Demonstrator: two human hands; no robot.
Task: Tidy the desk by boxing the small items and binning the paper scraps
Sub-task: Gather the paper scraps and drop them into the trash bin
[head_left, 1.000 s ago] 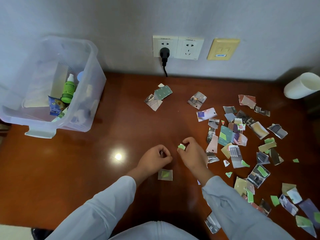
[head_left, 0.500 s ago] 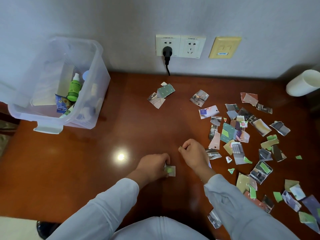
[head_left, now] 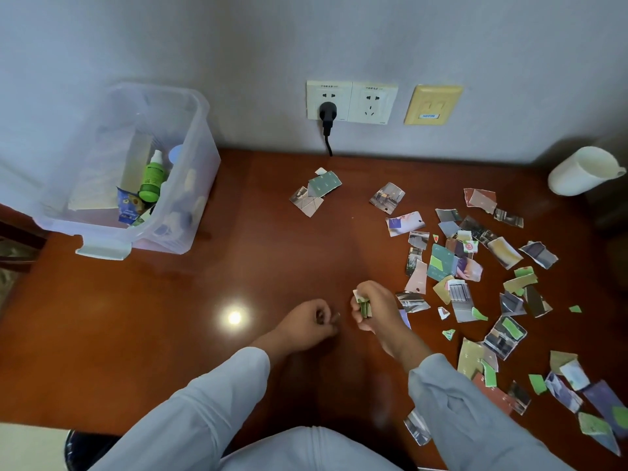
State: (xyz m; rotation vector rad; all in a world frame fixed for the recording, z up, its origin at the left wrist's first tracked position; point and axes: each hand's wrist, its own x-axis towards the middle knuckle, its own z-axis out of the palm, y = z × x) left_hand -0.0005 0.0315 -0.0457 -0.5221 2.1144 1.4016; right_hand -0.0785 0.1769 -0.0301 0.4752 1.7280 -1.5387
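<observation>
1. Our right hand (head_left: 375, 309) pinches a small wad of green-and-white paper scraps (head_left: 363, 305); we judge it collects several per trip.
2. Our left hand (head_left: 311, 321) is curled beside it; we cannot tell whether it holds anything.
3. Torn printed paper pieces (head_left: 455, 266) litter the glossy brown wooden desk (head_left: 170, 317), at right.
4. The clear plastic storage box (head_left: 102, 248), far left, holds a green spray bottle (head_left: 151, 178) and a blue packet (head_left: 126, 207).

Single head-worn view looks steeply down onto the desk (head_left: 142, 334), facing the wall (head_left: 238, 45)
</observation>
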